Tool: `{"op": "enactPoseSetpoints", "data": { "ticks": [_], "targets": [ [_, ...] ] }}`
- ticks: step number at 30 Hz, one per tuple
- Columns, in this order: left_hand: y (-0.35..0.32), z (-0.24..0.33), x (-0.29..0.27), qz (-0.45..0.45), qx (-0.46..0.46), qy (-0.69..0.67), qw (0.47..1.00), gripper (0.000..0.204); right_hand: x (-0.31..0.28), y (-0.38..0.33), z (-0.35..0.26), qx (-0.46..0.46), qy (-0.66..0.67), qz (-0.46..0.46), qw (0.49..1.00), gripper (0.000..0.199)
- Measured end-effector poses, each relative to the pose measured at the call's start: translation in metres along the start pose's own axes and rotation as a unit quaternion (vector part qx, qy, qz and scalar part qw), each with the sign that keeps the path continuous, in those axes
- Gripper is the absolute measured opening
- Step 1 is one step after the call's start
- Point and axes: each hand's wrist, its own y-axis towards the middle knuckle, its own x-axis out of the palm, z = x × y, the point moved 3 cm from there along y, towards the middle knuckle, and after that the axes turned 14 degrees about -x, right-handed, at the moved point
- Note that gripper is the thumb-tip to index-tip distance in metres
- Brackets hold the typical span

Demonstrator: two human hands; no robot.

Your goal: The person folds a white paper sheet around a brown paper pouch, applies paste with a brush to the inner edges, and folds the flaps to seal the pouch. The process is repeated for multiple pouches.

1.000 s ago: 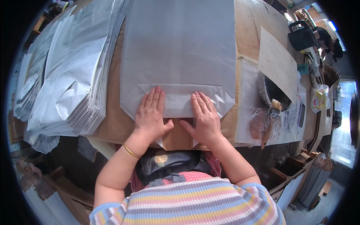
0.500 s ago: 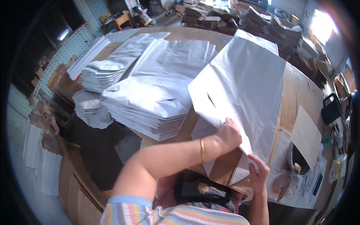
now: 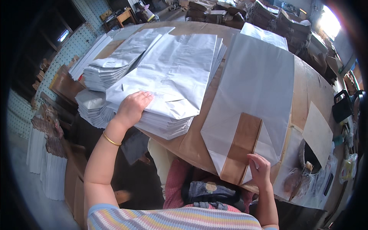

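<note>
My left hand (image 3: 134, 108) lies on the near folded end of the top white bag on a stack of flat white paper bags (image 3: 176, 61), its fingers stretched out. Right of the stack, another flat white paper bag (image 3: 257, 73) lies lengthwise on the table. Its near end is folded to a point, with a brown paper strip (image 3: 239, 149) across the fold. At the right edge of that strip is my right hand (image 3: 260, 168), fingers curled and thumb and forefinger pinched at the paper.
More white bag stacks (image 3: 119, 57) stand at the left, one overhanging the table (image 3: 199, 149) edge. At the right are a beige card sheet (image 3: 317, 126), a dark round container (image 3: 308, 157) and a black-handled object (image 3: 340, 107). Brown bundles (image 3: 280, 30) are piled behind.
My left hand has moved left from the lifted bag to the stack, where a bag now lies on top. The bag with the brown strip is uncovered. My right hand stays near the strip.
</note>
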Motion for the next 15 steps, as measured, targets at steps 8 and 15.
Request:
{"op": "enactPoseSetpoints", "data": {
  "ticks": [8, 15],
  "targets": [
    [0.014, 0.119, -0.043, 0.012, -0.099, 0.043, 0.994, 0.045, -0.045, -0.011, 0.02, 0.078, -0.03, -0.049, 0.995, 0.03],
    [0.048, 0.242, 0.136, -0.074, -0.065, -0.186, 0.978, 0.042, -0.05, 0.018, 0.097, 0.128, -0.155, -0.041, 0.979, 0.051]
  ]
}}
